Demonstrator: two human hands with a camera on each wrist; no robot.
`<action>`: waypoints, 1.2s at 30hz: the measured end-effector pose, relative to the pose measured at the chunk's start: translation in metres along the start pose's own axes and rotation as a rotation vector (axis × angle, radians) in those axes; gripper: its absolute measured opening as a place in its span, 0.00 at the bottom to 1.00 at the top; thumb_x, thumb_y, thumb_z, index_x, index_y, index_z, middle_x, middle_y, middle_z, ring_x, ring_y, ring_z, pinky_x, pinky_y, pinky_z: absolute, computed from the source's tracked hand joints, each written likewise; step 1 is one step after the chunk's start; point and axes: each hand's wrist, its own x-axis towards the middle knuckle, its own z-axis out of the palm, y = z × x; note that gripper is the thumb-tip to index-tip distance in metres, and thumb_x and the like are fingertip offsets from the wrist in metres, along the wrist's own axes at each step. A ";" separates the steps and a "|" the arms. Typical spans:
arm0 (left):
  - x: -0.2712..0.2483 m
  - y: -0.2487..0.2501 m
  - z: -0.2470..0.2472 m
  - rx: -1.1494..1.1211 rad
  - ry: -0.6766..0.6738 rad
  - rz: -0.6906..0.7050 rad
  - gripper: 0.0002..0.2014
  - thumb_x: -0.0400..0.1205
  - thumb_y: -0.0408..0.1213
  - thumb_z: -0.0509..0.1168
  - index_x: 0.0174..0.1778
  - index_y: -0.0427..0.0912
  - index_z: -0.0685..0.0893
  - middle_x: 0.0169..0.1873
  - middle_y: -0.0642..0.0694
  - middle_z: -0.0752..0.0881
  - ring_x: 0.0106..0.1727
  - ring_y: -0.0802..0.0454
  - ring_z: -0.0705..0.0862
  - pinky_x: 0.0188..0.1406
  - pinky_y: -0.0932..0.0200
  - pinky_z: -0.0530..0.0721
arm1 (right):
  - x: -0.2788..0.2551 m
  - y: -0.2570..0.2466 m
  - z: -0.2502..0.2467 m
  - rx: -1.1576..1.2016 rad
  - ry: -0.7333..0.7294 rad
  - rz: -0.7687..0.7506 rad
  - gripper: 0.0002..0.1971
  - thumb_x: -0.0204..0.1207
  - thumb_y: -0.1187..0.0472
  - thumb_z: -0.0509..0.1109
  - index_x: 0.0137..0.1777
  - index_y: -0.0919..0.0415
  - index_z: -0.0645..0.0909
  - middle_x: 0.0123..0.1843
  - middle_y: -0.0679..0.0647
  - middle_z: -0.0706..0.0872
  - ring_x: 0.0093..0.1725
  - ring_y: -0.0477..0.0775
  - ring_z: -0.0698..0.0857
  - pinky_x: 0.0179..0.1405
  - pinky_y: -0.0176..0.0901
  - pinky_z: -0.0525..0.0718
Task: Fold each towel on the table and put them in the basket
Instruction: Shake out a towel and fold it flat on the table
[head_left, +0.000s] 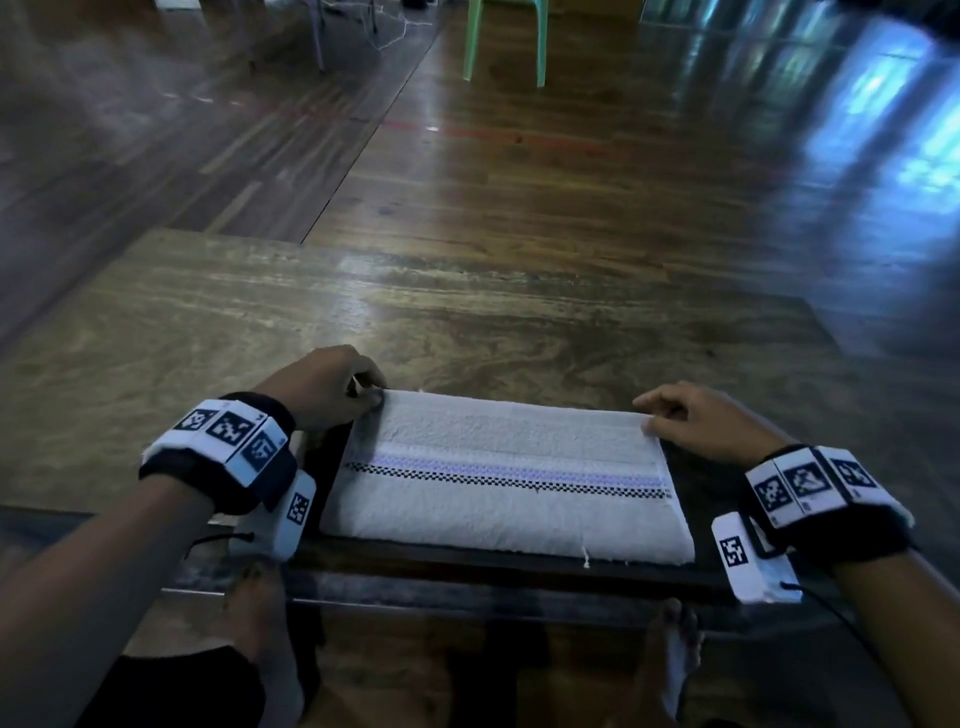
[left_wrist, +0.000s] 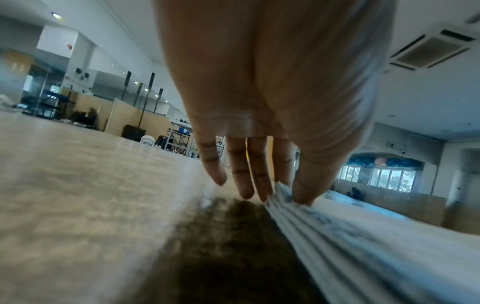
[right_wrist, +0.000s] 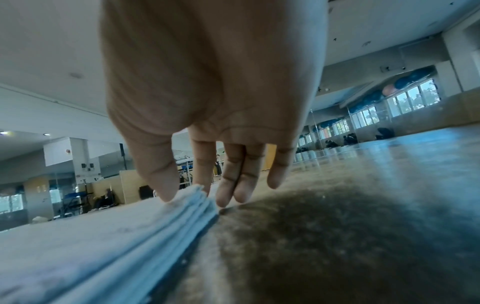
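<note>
Overhead, we see folded towel (head_left: 506, 475) flat on tabletop (head_left: 208, 332) near front edge, between hands: left hand (head_left: 322, 387) at far-left corner, right hand (head_left: 696, 421) at far-right corner. Left wrist view: thumb and fingers (left_wrist: 262, 185) pinch layered corner. Right wrist view: thumb and forefinger pinch stacked corner; other fingers (right_wrist: 241, 185) extended, tips near tabletop.

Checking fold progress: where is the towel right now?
In the head view the towel lies folded on the table near its front edge, between the left hand and right hand, which pinch its far corners.
</note>
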 end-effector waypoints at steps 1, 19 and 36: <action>0.001 0.001 -0.001 0.014 -0.011 0.004 0.09 0.80 0.39 0.66 0.54 0.41 0.85 0.47 0.47 0.80 0.47 0.50 0.81 0.50 0.53 0.81 | 0.000 -0.003 0.001 -0.027 -0.022 -0.025 0.15 0.77 0.59 0.69 0.63 0.57 0.82 0.44 0.41 0.79 0.51 0.48 0.81 0.53 0.42 0.77; -0.037 0.030 -0.058 0.188 0.778 0.216 0.08 0.72 0.39 0.65 0.46 0.45 0.79 0.44 0.50 0.84 0.47 0.47 0.81 0.49 0.51 0.70 | -0.035 -0.031 -0.047 -0.129 0.801 -0.365 0.09 0.70 0.64 0.70 0.50 0.57 0.81 0.46 0.53 0.82 0.50 0.55 0.79 0.55 0.49 0.67; -0.035 0.004 0.004 0.205 0.022 0.166 0.05 0.79 0.44 0.65 0.49 0.56 0.82 0.49 0.58 0.80 0.46 0.58 0.80 0.49 0.57 0.73 | -0.038 -0.008 0.011 -0.302 0.051 -0.216 0.12 0.77 0.54 0.67 0.59 0.48 0.81 0.54 0.43 0.80 0.59 0.43 0.77 0.64 0.48 0.73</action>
